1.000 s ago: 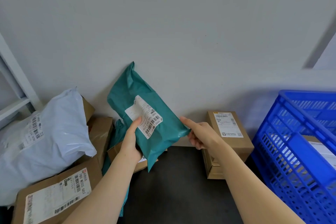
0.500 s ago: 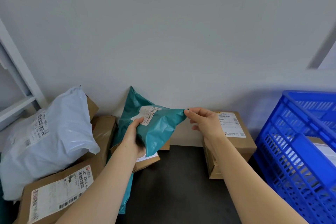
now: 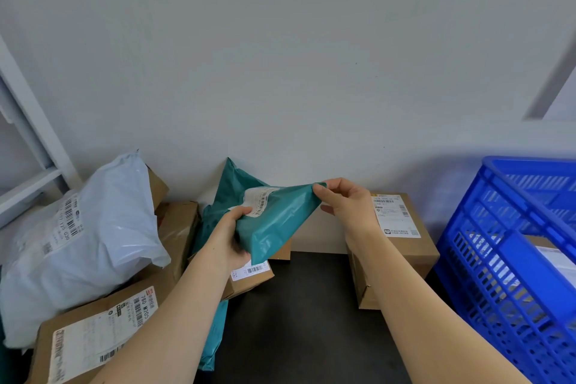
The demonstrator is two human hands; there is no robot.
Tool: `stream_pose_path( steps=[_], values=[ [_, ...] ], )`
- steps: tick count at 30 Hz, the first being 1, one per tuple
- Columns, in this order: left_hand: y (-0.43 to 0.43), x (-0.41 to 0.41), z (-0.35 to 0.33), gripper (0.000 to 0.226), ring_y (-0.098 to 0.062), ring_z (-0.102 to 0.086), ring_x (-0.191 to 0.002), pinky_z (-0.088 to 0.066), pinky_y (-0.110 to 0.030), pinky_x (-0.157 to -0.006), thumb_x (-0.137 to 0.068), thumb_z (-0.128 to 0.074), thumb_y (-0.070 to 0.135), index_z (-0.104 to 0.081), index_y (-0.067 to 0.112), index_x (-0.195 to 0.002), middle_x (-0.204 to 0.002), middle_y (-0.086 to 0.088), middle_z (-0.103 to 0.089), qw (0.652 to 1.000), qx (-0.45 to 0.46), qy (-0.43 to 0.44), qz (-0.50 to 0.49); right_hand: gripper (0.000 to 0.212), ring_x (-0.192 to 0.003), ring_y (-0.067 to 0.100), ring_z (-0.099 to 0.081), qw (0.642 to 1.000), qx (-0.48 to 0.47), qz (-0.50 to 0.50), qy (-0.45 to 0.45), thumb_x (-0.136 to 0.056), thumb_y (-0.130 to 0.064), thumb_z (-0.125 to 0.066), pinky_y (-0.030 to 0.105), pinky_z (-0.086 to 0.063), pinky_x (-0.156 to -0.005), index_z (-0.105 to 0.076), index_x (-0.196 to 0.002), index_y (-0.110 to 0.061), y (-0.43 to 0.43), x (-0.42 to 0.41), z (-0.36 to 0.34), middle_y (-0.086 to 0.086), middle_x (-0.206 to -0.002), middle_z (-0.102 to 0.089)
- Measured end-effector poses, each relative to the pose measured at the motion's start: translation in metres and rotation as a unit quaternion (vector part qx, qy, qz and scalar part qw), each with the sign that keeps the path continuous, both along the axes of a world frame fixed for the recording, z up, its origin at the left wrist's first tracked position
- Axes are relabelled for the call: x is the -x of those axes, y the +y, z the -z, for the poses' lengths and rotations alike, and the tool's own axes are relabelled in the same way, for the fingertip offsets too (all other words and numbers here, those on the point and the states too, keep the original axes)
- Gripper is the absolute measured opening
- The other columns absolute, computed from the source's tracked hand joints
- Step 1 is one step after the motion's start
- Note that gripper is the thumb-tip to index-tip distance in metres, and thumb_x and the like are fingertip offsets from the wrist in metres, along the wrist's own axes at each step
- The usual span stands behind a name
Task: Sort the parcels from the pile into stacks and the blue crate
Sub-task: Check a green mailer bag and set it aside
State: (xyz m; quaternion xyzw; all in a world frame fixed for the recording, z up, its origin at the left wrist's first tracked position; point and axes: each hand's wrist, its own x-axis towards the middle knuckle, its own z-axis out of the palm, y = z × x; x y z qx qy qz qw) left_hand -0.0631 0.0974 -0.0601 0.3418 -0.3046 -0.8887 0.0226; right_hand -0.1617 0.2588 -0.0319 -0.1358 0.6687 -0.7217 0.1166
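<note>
A teal mailer bag [image 3: 274, 221] with a white barcode label hangs tilted above the dark table, near the wall. My left hand [image 3: 229, 238] grips its near left edge, thumb on the label. My right hand [image 3: 346, 204] pinches its far right corner. The pile lies at the left: a big white poly bag [image 3: 90, 237], brown boxes [image 3: 103, 333] with labels, and another teal bag [image 3: 215, 330] under my left arm. The blue crate [image 3: 511, 259] stands at the right with white-labelled parcels inside. A brown box [image 3: 396, 246] sits against the wall beside the crate.
A small brown box [image 3: 249, 279] lies under the held bag. The grey wall [image 3: 280, 72] runs close behind everything. A white shelf frame [image 3: 28, 146] stands at the far left. Dark table surface [image 3: 299, 321] shows between my arms.
The teal bag came down from upright against the wall to a flatter tilt, and my right hand shifted from its side edge to pinching its upper right corner.
</note>
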Motion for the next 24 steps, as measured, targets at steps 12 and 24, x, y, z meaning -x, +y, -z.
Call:
stream_pose_path(
  steps=[12, 24],
  values=[
    [0.014, 0.016, -0.001, 0.032, -0.028, -0.067, -0.087, -0.054, -0.039, -0.060, -0.083, -0.072, 0.020, -0.057, 0.008, -0.109, -0.103, -0.014, -0.066, 0.996, -0.015, -0.007, -0.086, 0.056, -0.065, 0.015, -0.068, 0.956, -0.180, -0.116, -0.199, -0.081, -0.063, -0.059, 0.026, -0.055, -0.058, -0.068, -0.081, -0.007, 0.011, -0.011, 0.008, 0.009, -0.080, -0.073],
    [0.020, 0.021, 0.001, 0.040, -0.030, -0.066, -0.086, -0.058, -0.039, -0.053, -0.085, -0.069, 0.018, -0.052, 0.009, -0.120, -0.110, -0.017, -0.064, 0.996, -0.027, -0.008, -0.083, 0.055, -0.084, 0.017, -0.067, 0.956, -0.142, -0.122, -0.227, -0.077, -0.049, -0.070, 0.028, -0.056, -0.066, -0.061, -0.116, -0.011, 0.020, -0.002, 0.014, 0.008, -0.099, -0.069]
  ],
)
